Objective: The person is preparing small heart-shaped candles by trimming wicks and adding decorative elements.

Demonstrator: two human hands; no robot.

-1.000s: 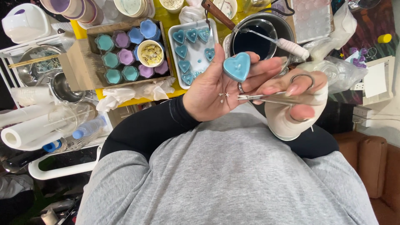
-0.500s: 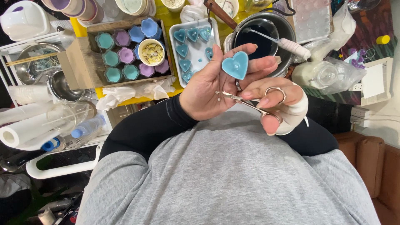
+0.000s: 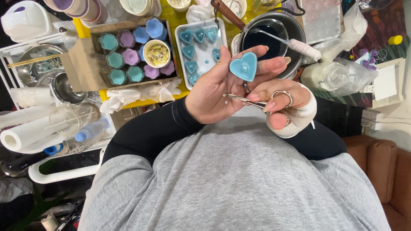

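Note:
My left hand (image 3: 212, 96) is raised palm-up over my chest. It holds a light blue heart-shaped candle (image 3: 243, 66) on its fingertips, with a short wick stub in the candle's middle. A few small white bits lie on the palm. My right hand (image 3: 291, 109), wrapped in white bandage, grips small silver scissors (image 3: 250, 101) with fingers through the loops. The scissor tips point left and reach over the left palm, just below the candle.
On the yellow table ahead stand a white tray (image 3: 205, 57) of blue heart candles, a cardboard box (image 3: 81, 64) of teal, purple and blue flower candles with a bowl of dried petals (image 3: 157, 53), and a pot of dark blue liquid (image 3: 262, 39). A paper roll (image 3: 21, 137) lies left.
My right hand has moved left and brought the scissors' tips over the left palm; the blades have come closer together. The candle stays on the left fingertips.

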